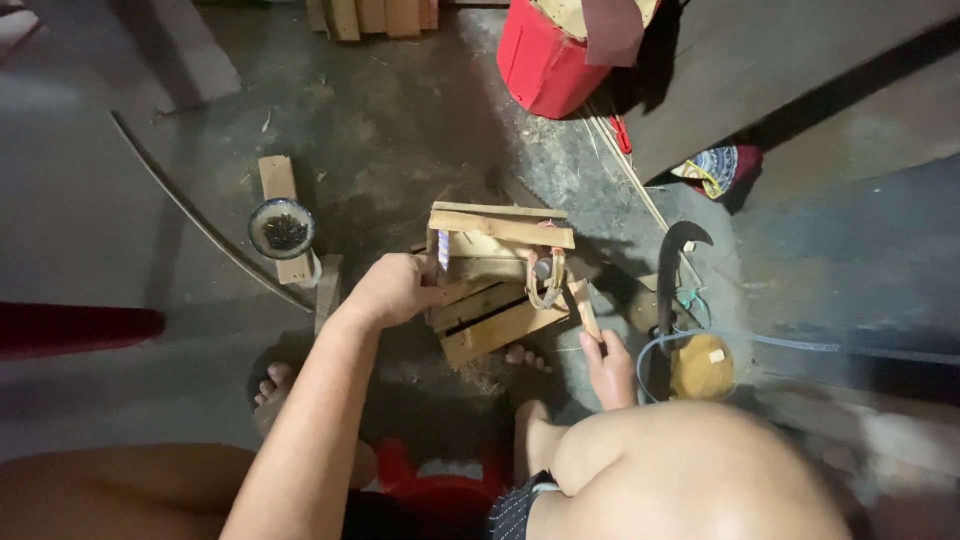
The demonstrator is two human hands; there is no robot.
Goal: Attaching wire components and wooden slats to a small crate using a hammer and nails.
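Note:
A small wooden crate of pale slats (497,270) stands on the concrete floor between my feet. My left hand (393,288) grips its left side, fingers around an upright post. My right hand (608,365) holds the wooden handle of a hammer (580,308), whose metal head (545,280) rests against the crate's right part. My bare right foot (527,362) lies just under the crate, my left foot (272,385) further left.
A small bowl of dark nails (282,228) sits on a wood block (281,205) to the left. A curved dark blade (672,270) and a blue cord (800,345) lie right. A red container (545,60) stands at the back, planks (370,15) beyond.

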